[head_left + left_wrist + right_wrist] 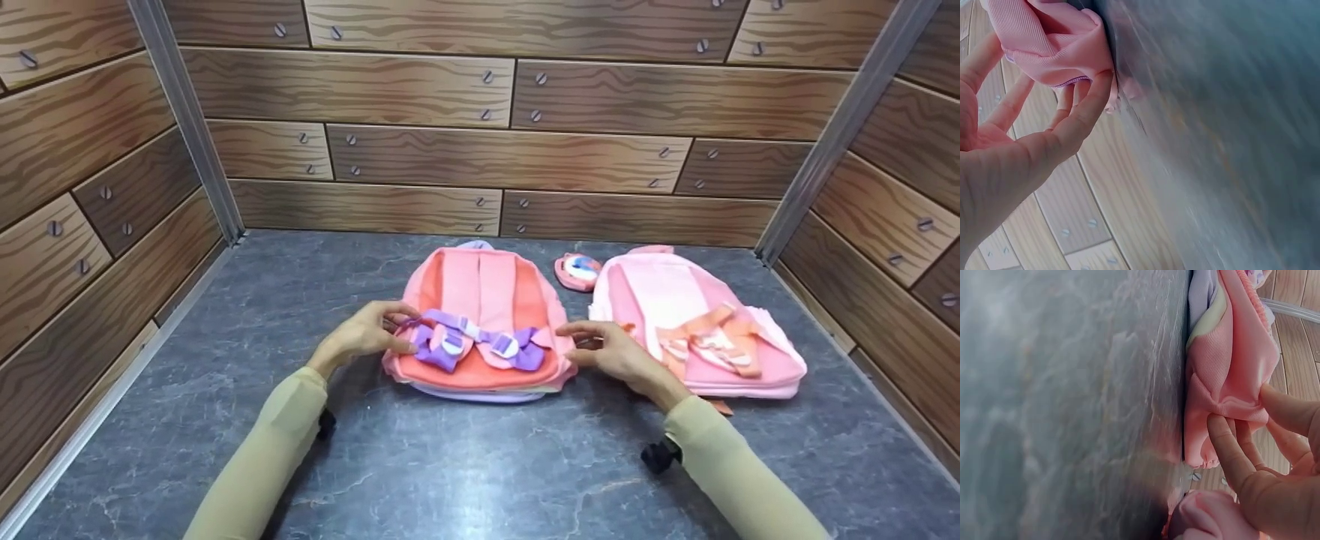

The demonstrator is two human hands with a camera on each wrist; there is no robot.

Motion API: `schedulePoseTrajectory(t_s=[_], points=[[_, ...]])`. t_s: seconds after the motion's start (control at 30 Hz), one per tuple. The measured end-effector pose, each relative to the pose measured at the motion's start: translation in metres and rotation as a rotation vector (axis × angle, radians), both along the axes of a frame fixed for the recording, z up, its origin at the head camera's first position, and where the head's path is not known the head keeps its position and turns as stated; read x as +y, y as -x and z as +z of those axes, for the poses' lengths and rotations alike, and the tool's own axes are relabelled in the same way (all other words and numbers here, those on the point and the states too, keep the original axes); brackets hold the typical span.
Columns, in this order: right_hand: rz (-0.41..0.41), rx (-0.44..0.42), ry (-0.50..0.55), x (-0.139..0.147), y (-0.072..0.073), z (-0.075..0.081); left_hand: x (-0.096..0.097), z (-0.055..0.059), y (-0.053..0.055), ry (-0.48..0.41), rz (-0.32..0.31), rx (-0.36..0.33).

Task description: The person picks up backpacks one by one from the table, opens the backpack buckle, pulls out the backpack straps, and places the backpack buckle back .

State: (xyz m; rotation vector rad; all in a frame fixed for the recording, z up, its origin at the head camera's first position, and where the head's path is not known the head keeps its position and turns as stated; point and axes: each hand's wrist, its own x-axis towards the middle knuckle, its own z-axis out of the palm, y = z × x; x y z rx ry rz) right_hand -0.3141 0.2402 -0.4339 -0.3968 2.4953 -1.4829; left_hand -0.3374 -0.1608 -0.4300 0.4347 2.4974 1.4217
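Note:
A coral-pink backpack [480,300] lies strap side up on the dark table, with purple straps [450,349] bundled across its lower half. My left hand [371,330] is at its left side. In the left wrist view those fingers [1081,115], loosely spread, touch the edge of the pink fabric [1067,50]. At the opposite side is my right hand [611,349]. The right wrist view shows its fingertips [1221,433] against the bag's pink side fabric [1241,377], below a pale yellow and lilac part. The bag's front is hidden underneath.
Close on the right lies a lighter pink backpack [682,300] with orange straps [720,341], partly behind my right hand. A small round pink item [577,270] with a white and blue face sits between the bags. Wood-patterned walls [480,157] enclose the marbled grey table [465,465].

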Motion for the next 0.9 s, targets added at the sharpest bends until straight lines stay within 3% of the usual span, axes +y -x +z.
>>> schedulePoseTrajectory(t_s=[0.2, 0.37, 0.57, 0.9], points=[[-0.042, 0.100, -0.032, 0.000, -0.010, 0.002, 0.009, 0.000, 0.001, -0.024, -0.024, 0.013], [-0.088, 0.133, -0.014, 0.006, -0.014, 0.005, 0.018, 0.000, 0.002, -0.032, -0.035, 0.025], [-0.164, 0.210, -0.079, 0.013, -0.019, 0.005, 0.027, -0.004, 0.005, -0.051, -0.075, 0.060], [-0.262, 0.228, -0.059, 0.018, -0.018, 0.007, 0.032, -0.001, 0.004, -0.007, -0.063, 0.080]])
